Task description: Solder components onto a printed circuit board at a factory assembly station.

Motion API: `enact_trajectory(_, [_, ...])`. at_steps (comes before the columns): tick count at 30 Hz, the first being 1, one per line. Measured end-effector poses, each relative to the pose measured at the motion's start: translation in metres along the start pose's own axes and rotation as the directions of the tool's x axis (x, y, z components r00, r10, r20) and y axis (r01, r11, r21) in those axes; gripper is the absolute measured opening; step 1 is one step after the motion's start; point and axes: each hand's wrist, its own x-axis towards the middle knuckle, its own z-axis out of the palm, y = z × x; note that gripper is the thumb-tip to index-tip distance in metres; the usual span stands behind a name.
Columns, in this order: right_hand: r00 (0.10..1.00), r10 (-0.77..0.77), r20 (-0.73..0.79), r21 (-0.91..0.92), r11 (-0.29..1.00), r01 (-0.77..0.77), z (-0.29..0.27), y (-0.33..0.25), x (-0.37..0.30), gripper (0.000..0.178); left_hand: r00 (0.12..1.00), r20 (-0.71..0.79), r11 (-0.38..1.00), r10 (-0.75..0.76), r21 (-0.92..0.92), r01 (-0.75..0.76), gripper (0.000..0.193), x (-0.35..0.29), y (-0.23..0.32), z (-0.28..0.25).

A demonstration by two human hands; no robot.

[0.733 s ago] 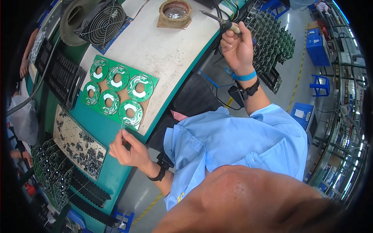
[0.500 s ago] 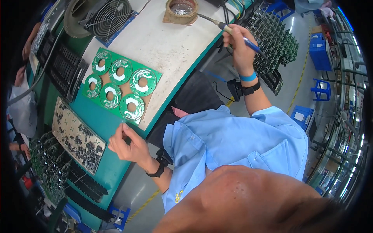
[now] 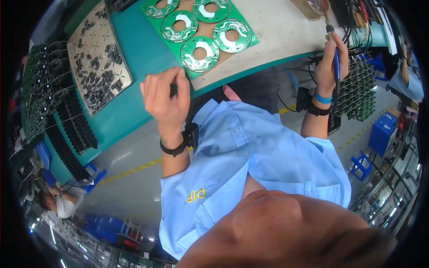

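My right hand (image 3: 329, 67) grips a soldering iron (image 3: 336, 63) by its blue handle, with its metal end reaching up to a round pot (image 3: 313, 5) at the top edge of view. Thumb and forefinger of my left hand (image 3: 166, 96) are pinched together at the near edge of a green circuit board panel (image 3: 200, 57). Whatever lies between these fingertips is too small to make out. White-marked rings with round holes make up the panel, which lies on the bench beyond my left hand.
Left of the panel, a pale tray (image 3: 94, 58) holds many loose black parts. Black strips (image 3: 67, 149) and stacked green boards (image 3: 42, 89) stand farther left. More boards (image 3: 355, 91) rise beyond my right wrist. A person (image 3: 65, 201) is at lower left, another (image 3: 406, 78) at far right.
The whole view has turned and shifted, so the panel sits higher in it. My right hand keeps the iron at the pot. My left hand stays pinched by the panel's near edge.
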Motion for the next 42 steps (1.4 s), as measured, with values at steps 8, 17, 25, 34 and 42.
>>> enact_trajectory(8, [0.980, -0.050, 0.190, 0.428, 0.903, -0.037, 0.002, -0.067, -0.014, 0.027, 0.993, 0.114, 0.997, -0.039, -0.055, 0.045, 0.017, 0.005, 0.011, -0.006])
enact_trajectory(17, [0.819, -0.281, 0.501, 0.491, 0.871, -0.001, 0.003, -0.101, -0.038, 0.028, 0.979, 0.204, 1.000, -0.018, 0.009, 0.017, 0.016, 0.012, 0.011, 0.002])
enact_trajectory(25, [0.840, -0.316, 0.440, 0.515, 0.856, 0.052, 0.014, -0.103, -0.040, 0.019, 0.962, 0.235, 0.990, 0.137, -0.017, -0.137, 0.014, 0.027, 0.011, 0.009])
enact_trajectory(34, [0.820, -0.331, 0.468, 0.501, 0.863, 0.063, 0.019, -0.106, -0.042, 0.020, 0.951, 0.261, 0.986, 0.168, -0.026, -0.167, 0.018, 0.032, 0.010, 0.015])
enact_trajectory(42, [0.815, -0.326, 0.479, 0.481, 0.874, 0.067, 0.024, -0.110, -0.041, 0.019, 0.953, 0.253, 0.985, 0.170, -0.018, -0.171, 0.019, 0.030, 0.008, 0.017])
